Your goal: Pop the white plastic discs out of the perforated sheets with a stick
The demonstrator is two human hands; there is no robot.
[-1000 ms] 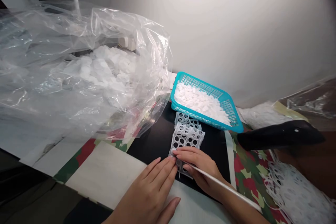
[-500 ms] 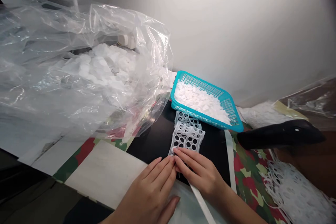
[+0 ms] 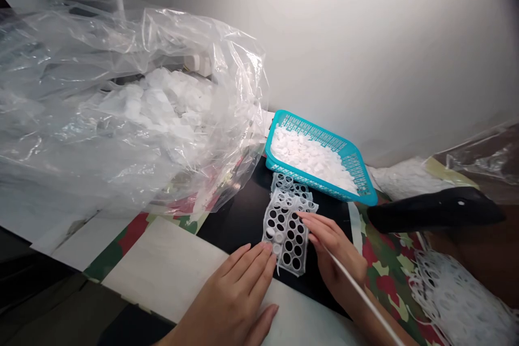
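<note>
A translucent white plastic sheet with round holes [image 3: 287, 227] lies on a black mat [image 3: 235, 213]. Small round white pieces [image 3: 278, 238] sit in some holes at its near left. My left hand [image 3: 245, 286] lies flat, fingers stretched out, with its fingertips at the sheet's near left edge. My right hand [image 3: 334, 243] is closed around a long thin white stick [image 3: 360, 286], which slants down towards the lower right. Its fingertips are over the right side of the sheet; whether they touch it, I cannot tell.
Behind the sheet stands a blue-green basket [image 3: 324, 190] full of small white pieces. A big clear plastic bag [image 3: 211, 38] of white pieces fills the left. On the right are a black elongated object [image 3: 433, 208] and a heap of perforated white plastic [image 3: 462, 286].
My right hand has moved up and right, away from my left fingertips, and the white stick has swung with it. More of the holed sheet now shows. My left hand has stayed put.
</note>
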